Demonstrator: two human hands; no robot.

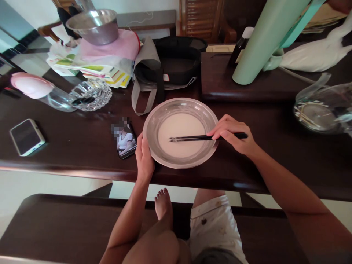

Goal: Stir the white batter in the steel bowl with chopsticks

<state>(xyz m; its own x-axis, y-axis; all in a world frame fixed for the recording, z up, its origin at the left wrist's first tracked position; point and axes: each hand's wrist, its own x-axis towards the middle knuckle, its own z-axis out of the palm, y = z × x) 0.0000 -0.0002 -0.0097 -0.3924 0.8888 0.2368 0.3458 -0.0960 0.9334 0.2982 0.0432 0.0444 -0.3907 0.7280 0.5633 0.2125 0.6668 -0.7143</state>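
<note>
A wide steel basin (180, 164) stands near the front edge of the dark table, with a pale, milky liquid (183, 126) in its bottom. My left hand (144, 157) grips the basin's left rim, fingers on the outside. In my right hand (233, 134) is a pair of black chopsticks (192, 138), held over the basin's right rim. Their tips reach the milky liquid near the middle. Just left of my left hand lies a phone (125, 141) with a lit screen showing a person in a white top.
A white device (26, 136) lies at the left, near a glass dish (93, 93) and a pink-capped bottle (33, 86). Behind the basin sits a black-and-grey bag (176, 62). A green cylinder (264, 40) leans at the back right; a clear container (319, 113) holds cotton swabs.
</note>
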